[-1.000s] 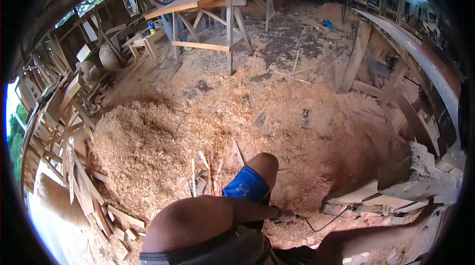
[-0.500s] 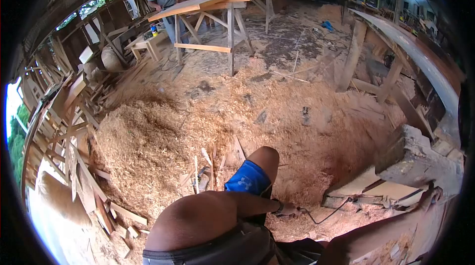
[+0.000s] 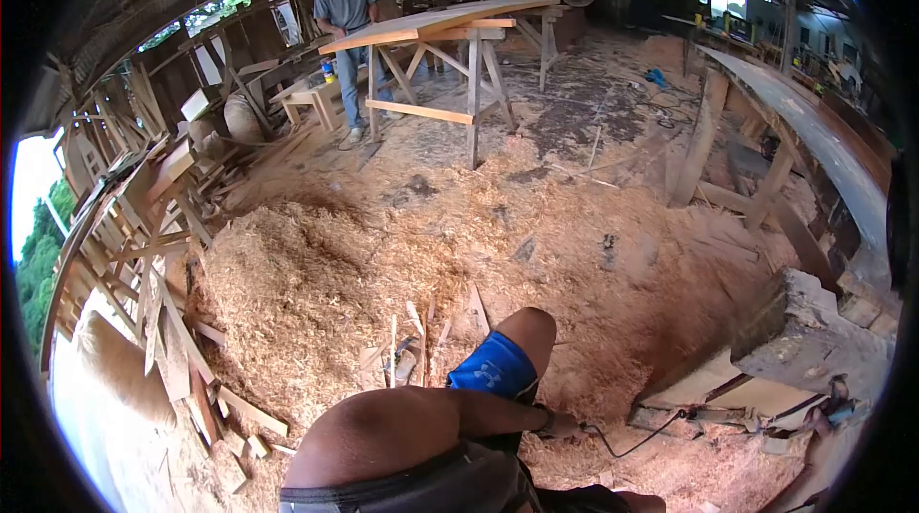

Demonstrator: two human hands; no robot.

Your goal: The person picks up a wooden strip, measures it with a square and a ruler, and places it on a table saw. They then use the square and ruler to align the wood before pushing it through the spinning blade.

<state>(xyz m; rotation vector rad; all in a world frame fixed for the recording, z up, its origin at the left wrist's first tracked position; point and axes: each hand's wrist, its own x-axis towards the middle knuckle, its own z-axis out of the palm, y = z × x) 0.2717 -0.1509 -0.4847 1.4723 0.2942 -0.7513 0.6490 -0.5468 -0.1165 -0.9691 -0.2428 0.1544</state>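
Observation:
My left hand [image 3: 560,424] is low near the shavings, beside my knee in blue shorts [image 3: 493,367]. Its fingers are closed at the end of a thin, dark, bent cord [image 3: 627,452]. From there the cord runs right to a low wooden piece with pale boards [image 3: 704,387]. My right hand [image 3: 831,404] is at the far right, by the end of those boards and below a thick grey block [image 3: 799,339]. Blur and shadow hide its fingers, and a small bluish patch shows beside it.
Wood shavings [image 3: 287,274] cover the floor in a heap. Scrap wood [image 3: 177,350] is piled at left. A person in a grey shirt [image 3: 347,4] stands behind a board on trestles [image 3: 440,20]. A long plank bench [image 3: 814,111] runs along the right.
The view has tilted up and turned slightly left, so the scene sits lower and further right. My right forearm shows less than before. My left hand stays at the cord's end.

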